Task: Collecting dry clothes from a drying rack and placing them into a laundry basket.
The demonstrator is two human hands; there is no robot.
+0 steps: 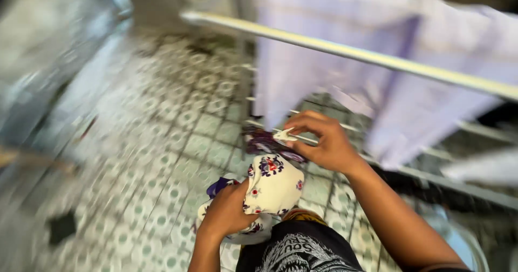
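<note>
White floral cloth (272,183) bunched in left hand (226,212); right hand (324,142) pinches its upper edge. Not yet on rack (345,51); lilac sheets (410,88) already hung.

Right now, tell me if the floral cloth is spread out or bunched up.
Bunched up: the floral cloth sits crumpled between the left hand and right hand, not hung on the rack.

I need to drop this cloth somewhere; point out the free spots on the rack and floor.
The metal top rail is bare left of the lilac sheets. The patterned tile floor lies open to the left. The lower rods are crowded: right hand, left hand and floral cloth.
</note>
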